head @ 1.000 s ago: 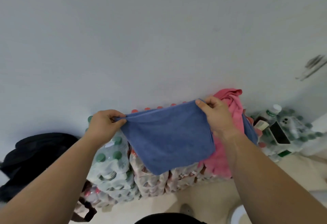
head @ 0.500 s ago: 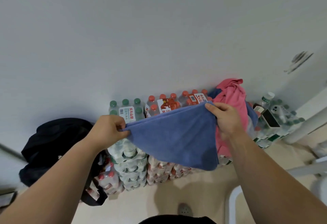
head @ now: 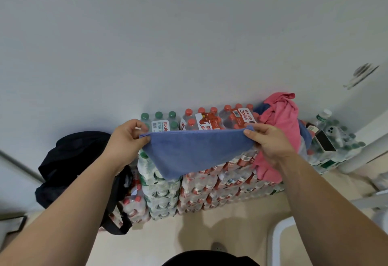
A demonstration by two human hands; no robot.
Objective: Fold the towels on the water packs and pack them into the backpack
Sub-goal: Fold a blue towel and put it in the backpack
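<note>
The left hand (head: pixel 128 139) and the right hand (head: pixel 270 141) each hold one upper corner of the blue towel (head: pixel 195 152) in a narrow, pinching grip. The towel is stretched between them in the air and hangs down before the front edge of the water packs (head: pixel 189 186), which are stacked on the floor (head: pixel 168 238) against the wall (head: pixel 189 45). A pink towel (head: pixel 281 122) lies crumpled on the right end of the packs, and the black backpack (head: pixel 69 160) rests at their left side.

Bare forearms (head: pixel 69 209), black top (head: pixel 210 259).
</note>
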